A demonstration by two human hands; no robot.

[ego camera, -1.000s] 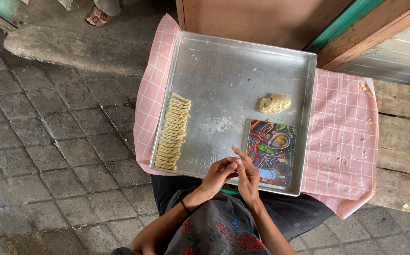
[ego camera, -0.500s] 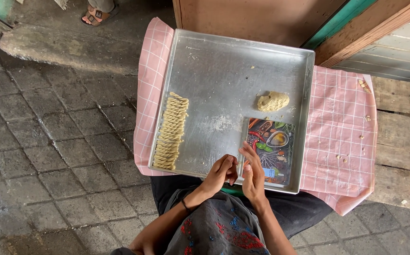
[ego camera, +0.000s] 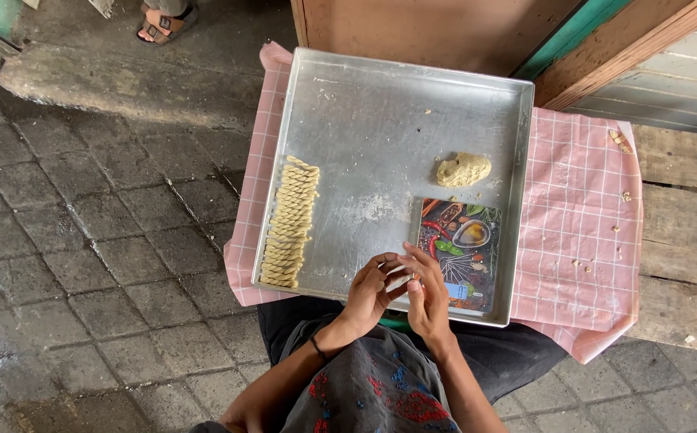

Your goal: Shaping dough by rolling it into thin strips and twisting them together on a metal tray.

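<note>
My left hand (ego camera: 371,292) and my right hand (ego camera: 427,297) meet over the near edge of a large metal tray (ego camera: 380,104), fingertips together on a small pale piece of dough (ego camera: 401,281) held between them. A lump of yellowish dough (ego camera: 463,169) lies on the tray's right side. Just below it sits a small flat scale (ego camera: 458,252) with a colourful printed top. Along the tray's left edge runs a neat column of several twisted dough sticks (ego camera: 290,222).
The tray rests on a pink checked cloth (ego camera: 581,232) over a wooden bench (ego camera: 677,232) with dough crumbs on it. Grey paving stones (ego camera: 92,256) spread to the left. Another person's sandalled foot (ego camera: 166,20) shows at the top.
My hands have drawn closer together at the tray's near edge, fingers now working the small dough piece between them. The tray's contents have not moved.
</note>
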